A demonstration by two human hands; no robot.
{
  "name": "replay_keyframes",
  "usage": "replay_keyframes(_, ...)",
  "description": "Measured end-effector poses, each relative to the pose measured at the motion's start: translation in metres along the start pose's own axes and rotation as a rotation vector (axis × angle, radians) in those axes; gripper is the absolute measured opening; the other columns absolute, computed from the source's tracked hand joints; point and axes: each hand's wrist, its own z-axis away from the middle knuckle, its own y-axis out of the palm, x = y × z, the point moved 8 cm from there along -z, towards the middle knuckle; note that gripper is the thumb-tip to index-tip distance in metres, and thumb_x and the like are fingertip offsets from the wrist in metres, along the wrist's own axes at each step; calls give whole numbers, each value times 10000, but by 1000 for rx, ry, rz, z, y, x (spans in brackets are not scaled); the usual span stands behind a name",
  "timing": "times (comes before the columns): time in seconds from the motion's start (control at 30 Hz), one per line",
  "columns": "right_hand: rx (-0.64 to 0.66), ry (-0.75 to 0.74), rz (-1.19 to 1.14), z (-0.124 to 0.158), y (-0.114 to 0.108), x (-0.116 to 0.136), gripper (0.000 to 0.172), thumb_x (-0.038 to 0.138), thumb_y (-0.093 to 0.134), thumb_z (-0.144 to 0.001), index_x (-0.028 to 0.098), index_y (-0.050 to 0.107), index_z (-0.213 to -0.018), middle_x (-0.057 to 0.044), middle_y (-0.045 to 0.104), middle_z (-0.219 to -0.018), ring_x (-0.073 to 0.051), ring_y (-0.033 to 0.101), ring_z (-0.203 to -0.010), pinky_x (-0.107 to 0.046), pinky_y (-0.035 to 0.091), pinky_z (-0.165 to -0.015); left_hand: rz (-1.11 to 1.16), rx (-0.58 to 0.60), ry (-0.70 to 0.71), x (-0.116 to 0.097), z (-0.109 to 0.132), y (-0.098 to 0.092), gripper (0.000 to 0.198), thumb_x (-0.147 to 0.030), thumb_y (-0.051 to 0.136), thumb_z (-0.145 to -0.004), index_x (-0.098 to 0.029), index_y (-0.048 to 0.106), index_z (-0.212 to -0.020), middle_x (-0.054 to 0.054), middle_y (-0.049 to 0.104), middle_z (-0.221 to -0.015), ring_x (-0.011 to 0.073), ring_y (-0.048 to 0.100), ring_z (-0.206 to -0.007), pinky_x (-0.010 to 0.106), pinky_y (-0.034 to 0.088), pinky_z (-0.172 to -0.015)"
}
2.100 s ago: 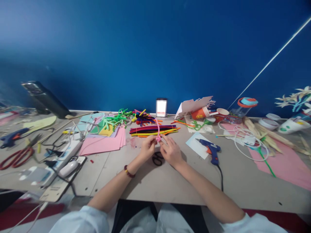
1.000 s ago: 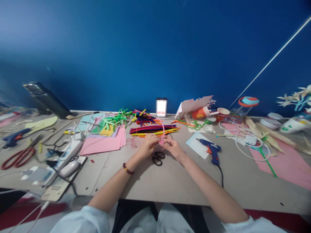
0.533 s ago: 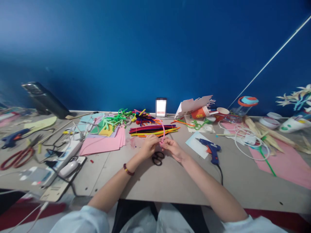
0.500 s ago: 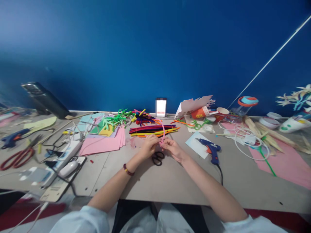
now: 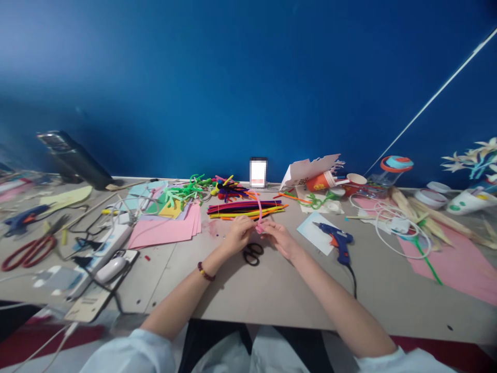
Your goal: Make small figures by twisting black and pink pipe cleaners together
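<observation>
A pink pipe cleaner is held between both hands over the middle of the table, its free end curving upward and its lower part bunched into small loops. My left hand pinches it from the left, fingers closed. From the right, my right hand pinches the looped part with thumb and fingertips. Black-handled scissors lie just below the hands, their blades hidden under the left hand. Beyond the hands rests a bundle of pipe cleaners in purple, red, yellow and orange.
A blue glue gun lies on light-blue paper to the right. At left are pink paper sheets, a power strip and red-handled scissors. Green pipe cleaner pieces and a small screen stand along the blue wall.
The fingers of my right hand have shifted slightly on the pink pipe cleaner, and its upright end leans a little more to the left. Both hands keep their places.
</observation>
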Motion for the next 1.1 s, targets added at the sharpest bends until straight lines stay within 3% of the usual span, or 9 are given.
replay_keyframes(0.17, -50, 9, -18, -2, -6, 0, 193, 333, 779, -605, 181, 708, -700, -15, 661, -826, -113, 571, -726, -227, 418, -620, -129, -90, 46, -10, 0, -8, 176, -195, 496, -840, -192, 597, -983, 82, 653, -930, 211, 554, -900, 373, 422, -781)
replay_keyframes(0.33, -80, 38, -20, -3, -10, -4, 250, 347, 780, -600, 185, 711, -777, -3, 662, -747, -122, 575, -696, -236, 417, -611, -93, -106, 71, -18, -1, -11, 141, -187, 471, -862, -198, 602, -913, 74, 655, -896, 191, 579, -870, 351, 435, -759)
replay_keyframes(0.67, -129, 66, -109, -1, -9, -12, 241, 348, 779, -595, 189, 686, -749, 4, 650, -721, -133, 567, -709, -250, 418, -628, -85, -108, 77, -12, 3, -4, 145, -188, 448, -897, -193, 590, -868, 66, 655, -875, 173, 582, -832, 336, 446, -754)
replay_keyframes(0.87, -126, 38, -118, -1, -10, -16, 219, 359, 758, -628, 195, 693, -757, -4, 652, -772, -127, 558, -730, -234, 416, -615, 29, -123, -2, 2, 7, 2, 125, -179, 454, -887, -195, 577, -906, 68, 650, -894, 179, 596, -861, 338, 469, -775)
replay_keyframes(1.1, -26, -107, -39, 2, 2, 4, 239, 407, 673, -707, 208, 703, -836, -36, 653, -860, -163, 556, -811, -254, 446, -615, 267, -158, -153, 2, 3, -9, 96, -233, 500, -872, -180, 579, -885, 61, 627, -875, 165, 593, -838, 311, 478, -762)
